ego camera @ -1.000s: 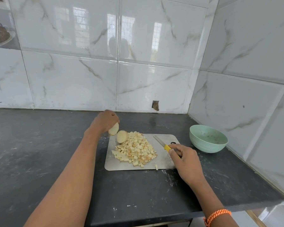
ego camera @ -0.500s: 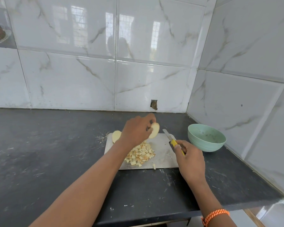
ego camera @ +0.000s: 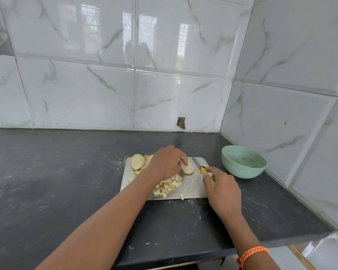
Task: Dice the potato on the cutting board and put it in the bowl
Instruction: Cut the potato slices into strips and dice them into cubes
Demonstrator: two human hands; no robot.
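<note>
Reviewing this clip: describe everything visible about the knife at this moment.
The knife is small, with a narrow grey metal blade and a yellow handle that looks like plastic. The right hand grips the handle, hiding most of it; only yellow strips show at the fingers. The blade points away from the person and slightly left, low over the far right part of the metal cutting board, just right of the potato piece held by the left hand. Whether the blade touches the board cannot be told.
</note>
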